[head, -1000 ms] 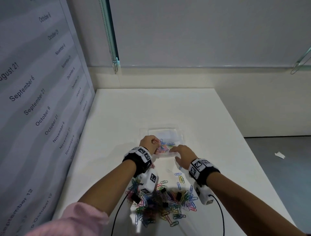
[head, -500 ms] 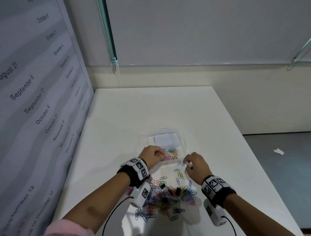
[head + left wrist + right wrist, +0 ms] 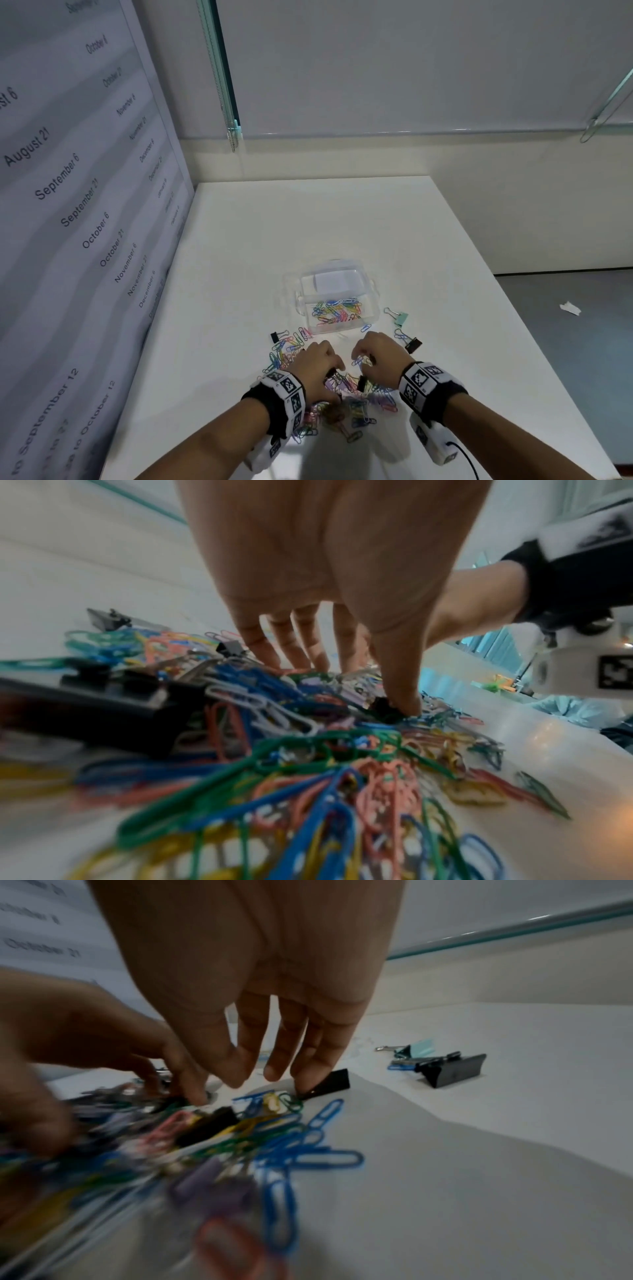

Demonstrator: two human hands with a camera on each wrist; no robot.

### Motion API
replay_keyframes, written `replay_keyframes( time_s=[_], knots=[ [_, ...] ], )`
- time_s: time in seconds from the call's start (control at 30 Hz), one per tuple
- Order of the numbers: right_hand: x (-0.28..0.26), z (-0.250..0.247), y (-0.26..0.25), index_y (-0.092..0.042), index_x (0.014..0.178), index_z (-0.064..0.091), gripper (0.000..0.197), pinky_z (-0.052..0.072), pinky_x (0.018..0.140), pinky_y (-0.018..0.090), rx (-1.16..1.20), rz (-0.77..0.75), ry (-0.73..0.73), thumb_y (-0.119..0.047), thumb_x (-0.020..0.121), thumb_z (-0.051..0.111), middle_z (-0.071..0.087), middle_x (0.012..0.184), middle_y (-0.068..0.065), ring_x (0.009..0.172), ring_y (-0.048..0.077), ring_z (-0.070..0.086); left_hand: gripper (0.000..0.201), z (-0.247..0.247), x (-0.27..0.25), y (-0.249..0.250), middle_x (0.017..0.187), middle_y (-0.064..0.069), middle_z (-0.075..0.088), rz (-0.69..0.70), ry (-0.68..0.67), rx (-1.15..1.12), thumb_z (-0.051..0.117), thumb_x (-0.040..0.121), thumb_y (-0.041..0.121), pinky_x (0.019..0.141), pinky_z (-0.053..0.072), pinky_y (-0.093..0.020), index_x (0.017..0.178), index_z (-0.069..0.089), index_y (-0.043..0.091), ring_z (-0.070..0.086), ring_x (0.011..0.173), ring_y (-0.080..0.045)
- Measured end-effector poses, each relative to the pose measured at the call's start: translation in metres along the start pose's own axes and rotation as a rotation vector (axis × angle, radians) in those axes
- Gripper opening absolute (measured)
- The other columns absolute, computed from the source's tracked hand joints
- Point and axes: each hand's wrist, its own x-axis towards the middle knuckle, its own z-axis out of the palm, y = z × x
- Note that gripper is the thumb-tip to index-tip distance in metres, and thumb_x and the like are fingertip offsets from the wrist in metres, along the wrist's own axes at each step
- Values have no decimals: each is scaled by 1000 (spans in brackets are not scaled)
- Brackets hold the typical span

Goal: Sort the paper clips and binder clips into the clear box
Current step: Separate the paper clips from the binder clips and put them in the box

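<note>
Down in the clip pile [image 3: 342, 394] on the bench [image 3: 239, 257]. Left hand [image 3: 317, 368] fingers spread, touching clips; right hand [image 3: 378, 356] fingertips against a black binder clip [image 3: 330, 1083], grip unclear.

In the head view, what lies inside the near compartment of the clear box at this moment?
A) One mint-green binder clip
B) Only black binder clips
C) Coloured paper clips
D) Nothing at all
C: the clear box holds a heap of coloured paper clips in its near compartment, while the mint-green binder clip lies on the table outside it, to its right.
</note>
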Motion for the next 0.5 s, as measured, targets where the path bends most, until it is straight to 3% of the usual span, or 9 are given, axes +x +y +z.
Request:
replay_keyframes(
  time_s=[0.1,0.17,0.23,0.4,0.5],
  knots=[
    [-10,6,-2,-19,94,64,21,31,65,17,41,-15,43,-24,74,62,38,74,-17,81,13,45,49,-4,0,-3,122,-8,46,-38,19,-61,72,76,33,96,40,-34,120,56,16,43,114,-24],
    [-16,12,-1,-18,97,62,28,27,59,8,40,15,14,-29,71,66,41,78,-12,78,11,42,44,-5,0,-7,120,-8,47,-62,31,-80,71,79,29,93,38,-32,117,57,14,44,113,-24],
    [-21,18,2,-19,99,60,32,24,59,5,34,50,4,-30,70,67,43,86,-7,80,11,42,39,-6,1,-9,118,-9,48,-81,45,-89,70,80,28,92,38,-32,114,58,13,45,112,-25],
    [-27,19,6,-18,95,64,36,35,67,17,156,116,103,-35,63,59,51,87,-5,83,13,50,28,-11,0,-7,112,-13,57,-97,81,-143,66,83,25,86,40,-31,105,64,9,54,106,-28],
    [-33,12,14,-19,96,64,25,32,61,8,181,154,205,-25,71,64,55,86,-4,77,11,50,23,-14,-1,-6,107,-13,64,-102,123,-207,66,83,24,82,42,-29,99,66,7,58,102,-27]
  ],
)
